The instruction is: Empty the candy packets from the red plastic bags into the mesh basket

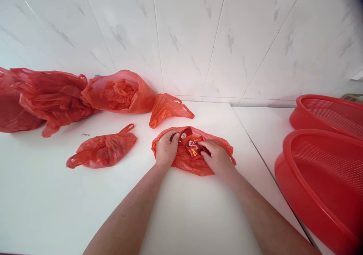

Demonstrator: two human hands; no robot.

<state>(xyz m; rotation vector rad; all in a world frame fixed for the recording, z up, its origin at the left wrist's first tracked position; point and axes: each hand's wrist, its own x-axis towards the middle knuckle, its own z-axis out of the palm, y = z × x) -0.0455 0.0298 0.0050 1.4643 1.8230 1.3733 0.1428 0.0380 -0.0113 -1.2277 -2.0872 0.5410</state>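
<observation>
A red plastic bag (pixel 193 168) lies spread open on the white table, with small red packets inside it. My left hand (pixel 167 148) reaches in from the left, thumb and fingers pinched on a dark red packet (pixel 185 135) with a round white emblem. From the right, my right hand (pixel 218 156) is partly closed on the edge of a red packet; its curled fingers hide part of it. Between both hands lie red packets with yellow lettering (pixel 194 152). How many packets the bag holds is hard to tell.
A filled, knotted red bag (pixel 106 151) lies to the left on the white table (pixel 56 206). Along the tiled wall (pixel 187 39) stand a small red bag (pixel 168 109), an open red bag (pixel 141 96) and a crumpled pile of red bags (pixel 56 92). Two red plastic baskets (pixel 293 164) stand at the right.
</observation>
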